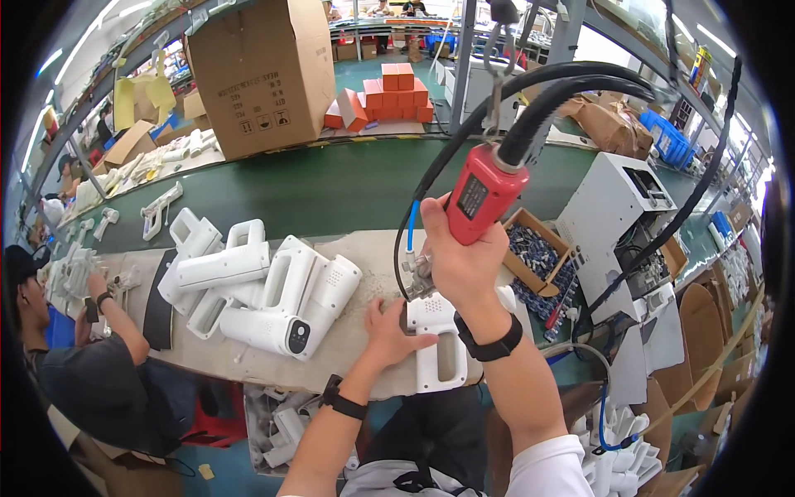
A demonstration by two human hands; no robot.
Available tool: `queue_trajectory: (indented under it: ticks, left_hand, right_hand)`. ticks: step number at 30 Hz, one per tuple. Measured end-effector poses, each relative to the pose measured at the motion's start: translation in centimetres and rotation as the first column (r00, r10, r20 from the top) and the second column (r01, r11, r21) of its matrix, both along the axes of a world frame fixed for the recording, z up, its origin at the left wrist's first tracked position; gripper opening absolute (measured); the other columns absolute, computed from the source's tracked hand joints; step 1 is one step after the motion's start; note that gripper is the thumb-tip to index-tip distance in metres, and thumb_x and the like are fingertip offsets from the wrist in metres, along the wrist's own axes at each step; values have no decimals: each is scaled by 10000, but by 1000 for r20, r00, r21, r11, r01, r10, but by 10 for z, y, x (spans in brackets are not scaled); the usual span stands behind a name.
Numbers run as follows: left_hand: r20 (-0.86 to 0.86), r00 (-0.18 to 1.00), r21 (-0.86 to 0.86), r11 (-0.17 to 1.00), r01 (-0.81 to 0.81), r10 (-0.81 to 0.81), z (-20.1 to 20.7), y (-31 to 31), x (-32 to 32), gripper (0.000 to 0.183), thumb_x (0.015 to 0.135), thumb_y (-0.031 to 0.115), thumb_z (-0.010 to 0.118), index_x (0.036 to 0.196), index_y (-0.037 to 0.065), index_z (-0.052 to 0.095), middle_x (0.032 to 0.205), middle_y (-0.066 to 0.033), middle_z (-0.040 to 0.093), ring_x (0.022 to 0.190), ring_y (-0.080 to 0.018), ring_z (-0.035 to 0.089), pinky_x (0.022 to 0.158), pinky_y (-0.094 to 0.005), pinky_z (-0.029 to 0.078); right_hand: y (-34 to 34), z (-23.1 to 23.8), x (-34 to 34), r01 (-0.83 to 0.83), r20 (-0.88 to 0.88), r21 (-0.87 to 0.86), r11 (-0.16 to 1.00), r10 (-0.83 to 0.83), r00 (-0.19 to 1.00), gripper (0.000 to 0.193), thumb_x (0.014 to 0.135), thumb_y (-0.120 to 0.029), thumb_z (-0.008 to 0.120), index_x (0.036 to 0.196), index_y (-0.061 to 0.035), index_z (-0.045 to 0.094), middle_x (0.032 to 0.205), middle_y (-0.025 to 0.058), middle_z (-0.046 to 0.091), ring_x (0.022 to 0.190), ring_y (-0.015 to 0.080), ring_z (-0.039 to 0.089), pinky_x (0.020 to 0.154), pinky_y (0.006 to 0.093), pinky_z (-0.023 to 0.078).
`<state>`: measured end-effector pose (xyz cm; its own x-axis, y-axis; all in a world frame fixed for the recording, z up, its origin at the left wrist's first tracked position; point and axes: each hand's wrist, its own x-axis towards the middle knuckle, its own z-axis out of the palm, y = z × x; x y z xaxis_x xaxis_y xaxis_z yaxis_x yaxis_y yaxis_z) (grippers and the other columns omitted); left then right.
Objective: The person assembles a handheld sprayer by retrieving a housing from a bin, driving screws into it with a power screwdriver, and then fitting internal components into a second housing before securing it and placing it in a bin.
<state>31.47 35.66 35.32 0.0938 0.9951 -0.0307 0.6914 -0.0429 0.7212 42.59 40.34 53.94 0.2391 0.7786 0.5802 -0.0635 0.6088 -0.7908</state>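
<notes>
My right hand (465,263) is wrapped round a red power screwdriver (484,195), which hangs from a hook and a thick black cable. Its lower end, with a metal fitting and a blue air hose, points down at a white plastic handheld device (440,361) on the bench. The tip is hidden behind my hand, so contact cannot be told. My left hand (389,335) holds the same device at its left side, thumb lying across the top of its loop handle. To the left lies a pile of similar white devices (248,277), one showing a black oval panel.
An open cardboard box of small screws (538,253) and a white machine (617,232) stand at the right. Beyond the bench runs a green conveyor (364,186), with a large carton (261,83) and orange boxes (393,101). A co-worker (99,364) works at the far left.
</notes>
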Motion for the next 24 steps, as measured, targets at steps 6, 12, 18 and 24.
queue_trajectory:
  ticks: [6, 12, 18, 24]
  left_hand:
    - [35, 998, -21, 998, -54, 55, 3, -2, -3, 1060, 554, 613, 814, 1349, 10, 456, 1415, -308, 282, 1357, -434, 203, 1122, -514, 183]
    - [115, 993, 44, 999, -18, 13, 11, -4, 2, 995, 573, 587, 811, 1312, 2, 491, 1378, -290, 354, 1354, -423, 196, 1122, -509, 171]
    - [97, 995, -22, 999, -28, 30, -3, -1, 3, 975, 585, 577, 811, 1321, 24, 489, 1358, -265, 396, 1350, -426, 204, 1121, -516, 147]
    - [-17, 999, 73, 996, 45, -44, 1, -6, 3, 1059, 567, 596, 818, 1371, 26, 429, 1393, -239, 394, 1387, -420, 156, 1134, -506, 67]
  right_hand:
    - [16, -23, -13, -24, -17, -81, 996, 22, 1000, 182, 876, -166, 715, 831, -35, 597, 669, -15, 582, 552, 55, 538, 511, 215, 424]
    - [23, -40, -16, -29, 54, -132, 991, 36, 998, 182, 867, -163, 722, 837, -38, 593, 666, -29, 564, 605, 41, 515, 548, 221, 415]
    - [-8, -10, -6, 54, -27, 1, 999, -53, 998, 123, 874, -91, 701, 871, -30, 594, 682, -7, 580, 567, 61, 551, 518, 218, 437]
    - [-34, 12, 6, -28, 52, 17, 999, 27, 998, 151, 874, -116, 708, 859, -16, 596, 674, 19, 595, 496, 81, 560, 467, 219, 429]
